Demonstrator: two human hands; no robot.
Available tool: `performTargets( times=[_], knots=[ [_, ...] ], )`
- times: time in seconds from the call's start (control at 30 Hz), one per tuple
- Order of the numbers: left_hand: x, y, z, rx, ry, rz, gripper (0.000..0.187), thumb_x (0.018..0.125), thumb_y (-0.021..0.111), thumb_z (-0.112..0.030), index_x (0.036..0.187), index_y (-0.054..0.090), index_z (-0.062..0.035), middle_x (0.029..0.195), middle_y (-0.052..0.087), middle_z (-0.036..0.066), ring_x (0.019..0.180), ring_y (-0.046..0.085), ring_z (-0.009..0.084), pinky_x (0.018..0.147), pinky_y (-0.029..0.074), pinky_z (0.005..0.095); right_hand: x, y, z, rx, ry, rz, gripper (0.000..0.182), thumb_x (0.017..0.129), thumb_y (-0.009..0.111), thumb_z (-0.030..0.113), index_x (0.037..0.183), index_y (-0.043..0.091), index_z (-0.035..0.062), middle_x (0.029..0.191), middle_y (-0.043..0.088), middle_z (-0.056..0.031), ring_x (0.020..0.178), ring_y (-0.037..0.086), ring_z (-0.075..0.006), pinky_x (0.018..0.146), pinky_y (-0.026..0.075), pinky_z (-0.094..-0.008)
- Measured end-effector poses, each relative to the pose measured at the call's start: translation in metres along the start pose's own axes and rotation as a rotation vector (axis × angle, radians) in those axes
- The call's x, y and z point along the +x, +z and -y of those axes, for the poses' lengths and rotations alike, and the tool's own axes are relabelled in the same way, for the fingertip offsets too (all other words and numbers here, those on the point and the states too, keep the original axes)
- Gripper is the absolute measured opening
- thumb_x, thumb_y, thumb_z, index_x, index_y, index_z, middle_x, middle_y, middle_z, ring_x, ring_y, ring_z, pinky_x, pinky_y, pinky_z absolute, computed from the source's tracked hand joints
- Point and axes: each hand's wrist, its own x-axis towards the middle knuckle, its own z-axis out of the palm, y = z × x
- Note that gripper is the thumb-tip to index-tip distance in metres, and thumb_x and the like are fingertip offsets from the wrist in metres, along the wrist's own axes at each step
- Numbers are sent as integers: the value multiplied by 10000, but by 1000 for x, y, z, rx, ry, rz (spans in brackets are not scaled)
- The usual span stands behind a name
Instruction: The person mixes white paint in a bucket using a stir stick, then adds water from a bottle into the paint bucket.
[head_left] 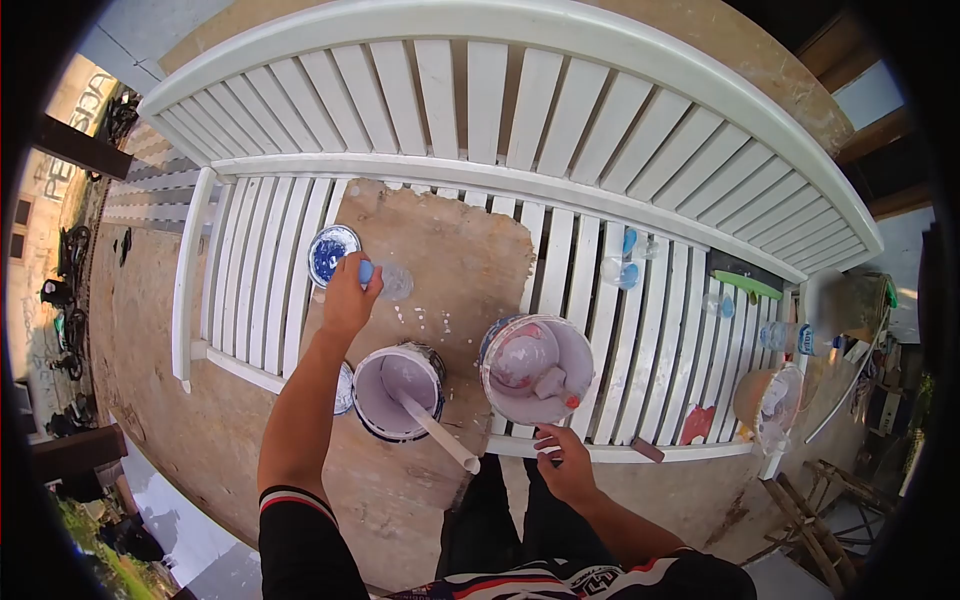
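My left hand is closed on the blue part of a small clear plastic bottle, over a brown board on the bench seat. Just beyond these fingers lies a round paint can lid with blue and white smears. My right hand has its fingers loosely bent and apart, holding nothing visible, near the front rim of a paint bucket. Inside that bucket are a pinkish-white round thing and a red-tipped item. Left of it stands another bucket of pale paint, a stick leaning out of it.
The white slatted bench spans the view, its backrest on the far side. The brown board carries white paint drips. On the right seat are plastic cups, a green-edged tool, a water bottle and a clear tub.
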Motion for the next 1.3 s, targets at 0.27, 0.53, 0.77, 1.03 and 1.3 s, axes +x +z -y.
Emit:
performTargets(
  times=[0.27,0.53,0.77,1.03,1.3],
  knots=[
    [-17,-186,-185,-41,-36,37,238,757,683,-73,943,539,-36,810,579,130,640,587,292,547,465,337,15,-41,85,-48,-354,79,437,748,679,27,1161,540,50,1082,573,-126,974,582,-239,764,483,-333],
    [-63,-258,-349,-351,51,106,239,734,696,-57,927,557,-40,814,585,118,706,587,262,607,461,321,-11,-75,242,-326,-861,161,819,597,828,290,1293,442,97,1167,551,-155,1083,523,-338,942,366,-446],
    [-109,-222,-383,-833,-18,362,388,816,689,-146,1157,547,-24,1032,583,56,878,548,123,728,461,259,-51,-122,211,-234,-652,434,701,520,812,184,1143,535,20,1021,616,-177,958,598,-354,843,456,-404],
    [-142,-168,-382,-1181,-109,270,420,853,670,-210,1184,528,7,1035,573,50,903,541,99,770,438,217,-67,-133,188,-219,-497,481,640,539,793,171,1109,547,16,972,629,-184,909,624,-342,819,484,-381],
    [-153,-160,-414,-1180,-443,-184,272,914,592,-221,1082,502,-26,793,540,-4,571,470,50,499,395,213,-74,-131,181,-404,-562,229,589,553,816,166,1063,554,30,964,635,-152,890,637,-312,779,503,-359]
  ],
)
